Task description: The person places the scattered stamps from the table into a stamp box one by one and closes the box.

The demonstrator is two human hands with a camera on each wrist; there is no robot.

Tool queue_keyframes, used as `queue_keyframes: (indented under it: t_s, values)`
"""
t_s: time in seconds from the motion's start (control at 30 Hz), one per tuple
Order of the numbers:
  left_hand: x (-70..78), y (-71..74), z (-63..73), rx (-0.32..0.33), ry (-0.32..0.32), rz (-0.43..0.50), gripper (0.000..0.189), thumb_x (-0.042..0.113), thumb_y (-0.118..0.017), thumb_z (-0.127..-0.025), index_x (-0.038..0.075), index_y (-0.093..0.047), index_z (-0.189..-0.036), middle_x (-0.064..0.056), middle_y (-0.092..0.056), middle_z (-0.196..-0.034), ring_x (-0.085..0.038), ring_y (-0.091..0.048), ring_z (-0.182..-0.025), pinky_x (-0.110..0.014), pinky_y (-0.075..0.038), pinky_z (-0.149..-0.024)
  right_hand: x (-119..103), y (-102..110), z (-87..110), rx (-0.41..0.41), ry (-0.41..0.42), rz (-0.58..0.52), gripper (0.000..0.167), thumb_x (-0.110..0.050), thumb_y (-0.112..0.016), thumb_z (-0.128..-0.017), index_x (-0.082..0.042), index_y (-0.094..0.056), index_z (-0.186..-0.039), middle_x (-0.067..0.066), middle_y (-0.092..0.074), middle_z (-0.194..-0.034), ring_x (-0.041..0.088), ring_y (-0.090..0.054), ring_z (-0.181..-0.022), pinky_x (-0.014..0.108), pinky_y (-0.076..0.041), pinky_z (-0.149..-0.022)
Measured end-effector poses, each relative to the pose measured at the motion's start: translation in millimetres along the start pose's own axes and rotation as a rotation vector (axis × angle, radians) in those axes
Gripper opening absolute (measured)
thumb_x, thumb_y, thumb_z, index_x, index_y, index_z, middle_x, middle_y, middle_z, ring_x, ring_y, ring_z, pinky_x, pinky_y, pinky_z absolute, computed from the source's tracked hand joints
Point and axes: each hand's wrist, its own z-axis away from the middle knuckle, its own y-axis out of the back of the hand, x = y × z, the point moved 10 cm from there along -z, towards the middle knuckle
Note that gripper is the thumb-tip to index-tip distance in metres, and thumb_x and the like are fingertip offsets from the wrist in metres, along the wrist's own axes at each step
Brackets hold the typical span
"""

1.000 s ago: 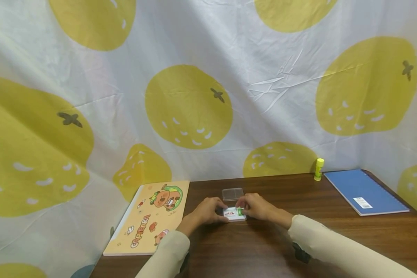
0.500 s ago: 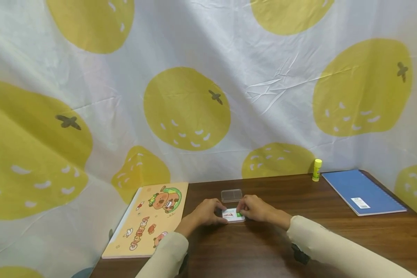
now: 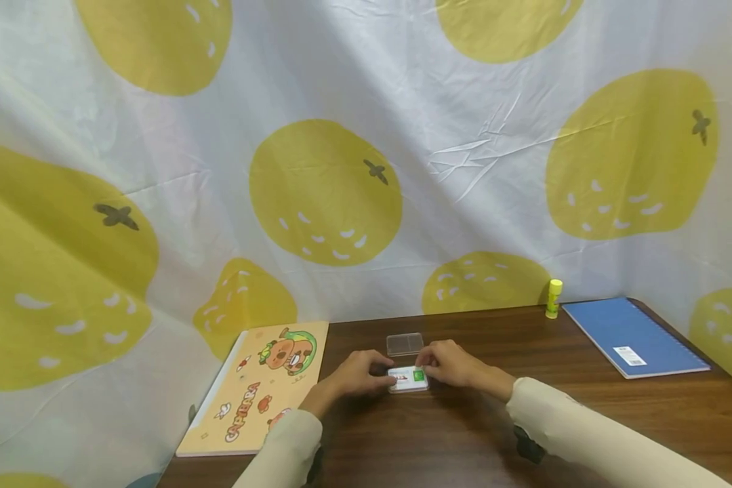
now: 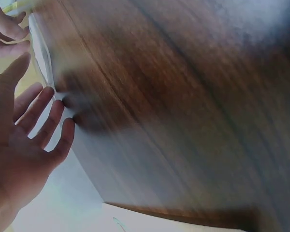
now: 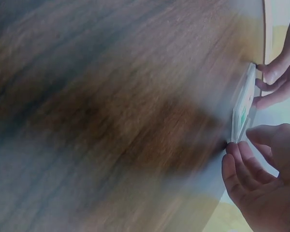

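Behind everything, pale cloth (image 3: 427, 88) printed with big yellow fruit; below, a dark wood-grain table (image 3: 378, 447). Out at the left, a cartoon-covered book (image 3: 262, 386); far right, a yellow glue stick (image 3: 553, 299) beside a blue notebook (image 3: 634, 332). Between both hands, a small flat white case (image 3: 410, 381) with a red mark and a green patch (image 3: 418, 375), lying flat on the wood. Just beyond, a flat clear piece (image 3: 404, 343), perhaps the lid, apart from the case. At the case's left end, the left hand (image 3: 356, 374), with thumb and fingers spread, thumb tip at the near-left part, no firm squeeze apparent. At the right end, the right hand (image 3: 454, 364), with fingers bent in close by the green patch; cannot tell whether pinching something or merely touching. Looks light, thin and stiff, probably hard plastic. Likely to slide on smooth wood if pushed from one side. Offers little height for fingertips; take hold by the short edges, with thumb near and fingers far. Clear piece probably brittle; lift by the rim.
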Motion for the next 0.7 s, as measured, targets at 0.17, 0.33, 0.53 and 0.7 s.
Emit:
queue_keyframes:
  t_s: [0.17, 0.33, 0.53, 0.7]
  values:
    - [-1.4, 4.5, -1.4, 0.029, -0.01, 0.0, 0.038, 0.025, -0.074, -0.096, 0.0, -0.072, -0.124, -0.014, -0.072, -0.124, -0.031, -0.066, -0.119, -0.047, -0.052, -0.102, 7, 3, 1.4, -0.003, -0.026, -0.024, 0.01, 0.002, -0.072, -0.091, 0.001, -0.076, -0.1, 0.01, -0.076, -0.093, 0.017, -0.069, -0.081, 0.03, -0.059, -0.072]
    - [-7.7, 6.4, -4.7, 0.055, 0.013, -0.005, 0.036, 0.022, -0.074, -0.096, -0.001, -0.071, -0.124, -0.018, -0.07, -0.127, -0.036, -0.063, -0.124, -0.051, -0.049, -0.107, 21, 5, 0.5, 0.018, -0.048, -0.017, 0.013, 0.003, -0.072, -0.09, 0.002, -0.076, -0.103, 0.01, -0.077, -0.094, 0.022, -0.072, -0.087, 0.033, -0.06, -0.076]
    - [-18.4, 6.5, -10.3, 0.077, 0.063, -0.002, 0.038, 0.02, -0.075, -0.096, -0.001, -0.07, -0.127, -0.018, -0.068, -0.13, -0.037, -0.06, -0.128, -0.053, -0.046, -0.109, 39, 3, -0.8, 0.018, -0.12, -0.048, 0.017, 0.0, -0.074, -0.092, 0.002, -0.075, -0.108, 0.011, -0.076, -0.1, 0.028, -0.072, -0.097, 0.042, -0.059, -0.085]
    - [-25.7, 8.0, -16.9, 0.088, 0.105, -0.003, 0.04, 0.021, -0.075, -0.096, 0.0, -0.069, -0.13, -0.018, -0.068, -0.132, -0.036, -0.06, -0.127, -0.053, -0.047, -0.107, 48, 6, -3.7, 0.038, -0.152, -0.03, 0.023, -0.001, -0.076, -0.09, 0.005, -0.072, -0.112, 0.016, -0.075, -0.106, 0.034, -0.07, -0.104, 0.049, -0.057, -0.091]
